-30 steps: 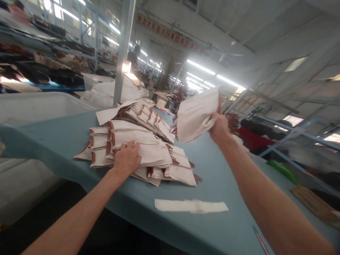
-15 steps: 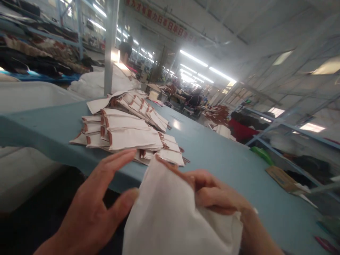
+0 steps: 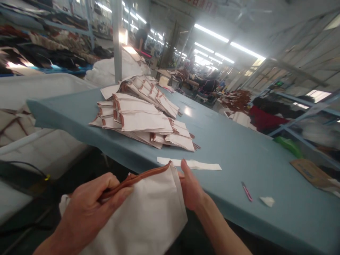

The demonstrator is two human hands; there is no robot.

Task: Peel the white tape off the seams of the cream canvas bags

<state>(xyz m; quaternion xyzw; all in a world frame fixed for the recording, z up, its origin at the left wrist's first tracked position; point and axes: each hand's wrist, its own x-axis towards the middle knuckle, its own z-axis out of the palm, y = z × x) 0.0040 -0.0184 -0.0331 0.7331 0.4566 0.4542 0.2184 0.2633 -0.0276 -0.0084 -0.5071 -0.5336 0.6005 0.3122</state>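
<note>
I hold a white cloth bag (image 3: 148,216) with a brown-trimmed top edge low in front of me, just short of the table's near edge. My left hand (image 3: 87,209) is closed on the brown trim at the bag's left end. My right hand (image 3: 190,189) grips the bag's right end, thumb up and fingers behind the cloth. A heap of several similar white bags with brown trim (image 3: 143,118) lies on the blue table (image 3: 239,159) beyond my hands. A white cloth strip (image 3: 190,163) lies flat on the table just past the bag.
A small pink tool (image 3: 247,191) and a white scrap (image 3: 267,201) lie on the table to the right. White bins (image 3: 39,141) stand on the left, shelves of fabric (image 3: 47,46) behind them. A cardboard piece (image 3: 310,173) lies far right. People work in the distance.
The bag has come down from a raised right hand to in front of me. My left hand left the heap and closed on the bag's brown trim. The view tilted lower.
</note>
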